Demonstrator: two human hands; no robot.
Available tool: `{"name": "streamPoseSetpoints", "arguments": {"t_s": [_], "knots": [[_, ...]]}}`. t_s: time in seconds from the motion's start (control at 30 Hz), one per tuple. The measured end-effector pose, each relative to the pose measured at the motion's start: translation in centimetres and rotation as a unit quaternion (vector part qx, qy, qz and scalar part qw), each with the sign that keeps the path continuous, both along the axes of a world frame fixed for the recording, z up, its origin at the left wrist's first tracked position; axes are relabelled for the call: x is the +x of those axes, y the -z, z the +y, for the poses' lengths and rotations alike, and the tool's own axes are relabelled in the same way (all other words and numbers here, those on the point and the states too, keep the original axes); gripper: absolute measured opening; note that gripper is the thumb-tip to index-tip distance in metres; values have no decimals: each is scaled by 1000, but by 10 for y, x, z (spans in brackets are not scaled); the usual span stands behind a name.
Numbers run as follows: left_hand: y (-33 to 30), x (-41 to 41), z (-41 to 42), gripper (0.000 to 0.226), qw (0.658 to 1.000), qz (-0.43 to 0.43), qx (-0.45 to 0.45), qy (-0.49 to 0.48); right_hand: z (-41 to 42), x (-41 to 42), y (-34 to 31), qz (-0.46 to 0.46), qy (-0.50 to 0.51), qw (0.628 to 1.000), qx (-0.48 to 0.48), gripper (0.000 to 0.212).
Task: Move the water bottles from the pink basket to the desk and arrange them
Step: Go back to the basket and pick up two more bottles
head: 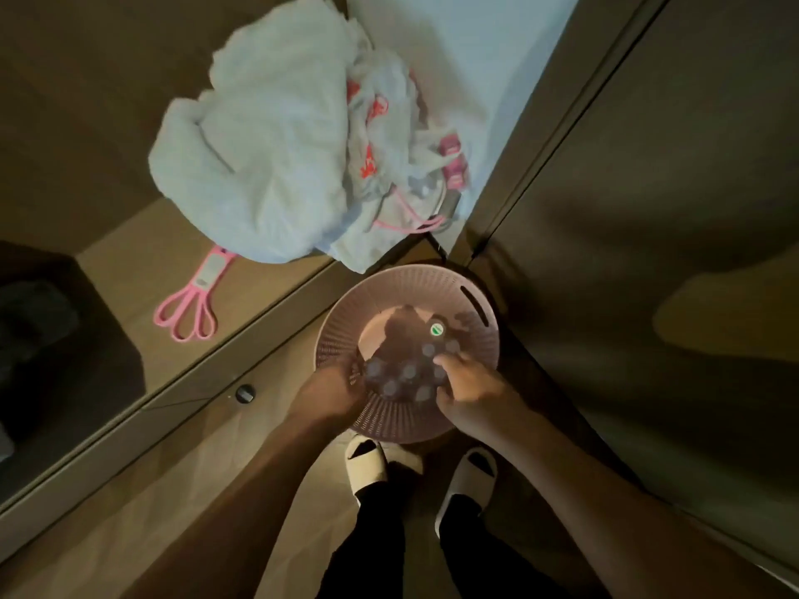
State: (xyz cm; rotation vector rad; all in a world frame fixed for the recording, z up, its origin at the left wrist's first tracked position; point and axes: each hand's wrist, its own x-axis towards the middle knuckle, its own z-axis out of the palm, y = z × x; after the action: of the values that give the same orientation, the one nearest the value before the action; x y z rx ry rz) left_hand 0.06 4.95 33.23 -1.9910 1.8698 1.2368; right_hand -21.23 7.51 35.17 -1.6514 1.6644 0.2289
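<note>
Bottles (408,373) in pink basket (432,287): roughly nine caps; both hands inside.

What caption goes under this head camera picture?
Both hands, left and right, reach among capped water bottles in the pink basket on the floor.

The basket (432,291) stands on the floor just ahead of the person's slippered feet (367,462), with the water bottles (406,373) clustered in its near half. Both hands reach into it, the left hand (333,393) at its left rim, the right hand (469,382) among the bottles. On the desk (142,270) to the left lie a hanger clip (190,304) and, farther back, a heap of plastic bags (276,136).
</note>
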Motion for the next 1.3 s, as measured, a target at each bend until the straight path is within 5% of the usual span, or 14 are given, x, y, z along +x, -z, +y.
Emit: {"name": "streamPoseSetpoints", "arguments": {"t_s": [0.23,0.47,0.77,1.0,1.17,1.3], "knots": [[252,-17,-11,52,993,-62,18,102,-25,36,262,50,-88,995,16,35],[358,-20,-7,52,979,-160,7,123,-22,60,367,123,-137,982,43,43],[373,-30,-12,37,984,-149,-26,96,-25,40,375,144,-194,969,-43,36],[356,-26,-10,38,989,-118,-58,69,-25,43,375,36,-101,994,2,30],[290,-23,-9,34,991,-84,-99,17,-34,30,307,18,-113,993,1,19],[194,-25,-15,31,990,-89,-111,-13,-40,25,204,-8,-106,990,-93,25]]}}
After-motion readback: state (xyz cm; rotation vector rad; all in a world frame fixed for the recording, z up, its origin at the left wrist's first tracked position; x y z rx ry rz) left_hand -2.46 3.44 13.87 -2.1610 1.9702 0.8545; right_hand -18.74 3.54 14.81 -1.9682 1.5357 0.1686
